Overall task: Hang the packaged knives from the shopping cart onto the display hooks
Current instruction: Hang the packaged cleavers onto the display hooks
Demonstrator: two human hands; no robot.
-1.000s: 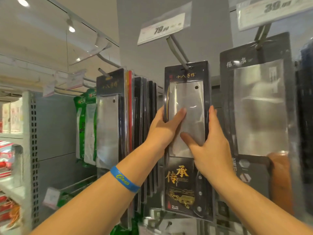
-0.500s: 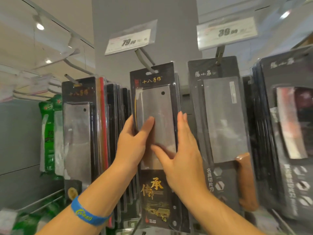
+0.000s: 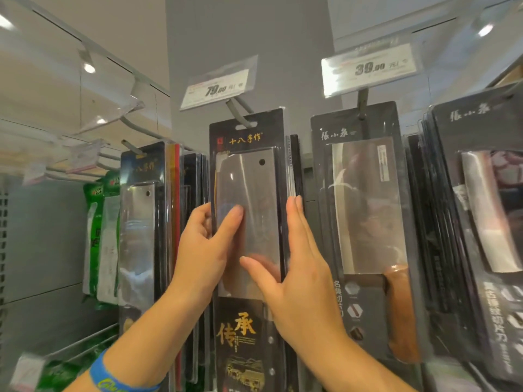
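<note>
A black packaged cleaver (image 3: 249,179) with gold lettering hangs on a grey display hook (image 3: 239,114) under the 79.00 price tag (image 3: 219,84). My left hand (image 3: 203,250) grips its left edge, thumb across the clear blister over the blade. My right hand (image 3: 294,273) lies flat along its right edge, fingers straight and pointing up, thumb on the blister. The hook passes through the slot at the top of the pack. The shopping cart is out of view.
More black cleaver packs hang to the left (image 3: 141,222) and right (image 3: 365,222), the right one under a 39.00 tag (image 3: 370,69). Further packs (image 3: 486,222) crowd the far right. Green packets (image 3: 97,236) hang at far left. A grey pillar (image 3: 249,38) rises behind.
The view has shifted, so the pack sits lower and more central. My right hand's fingers have straightened along the pack's edge. The pack stays on its hook.
</note>
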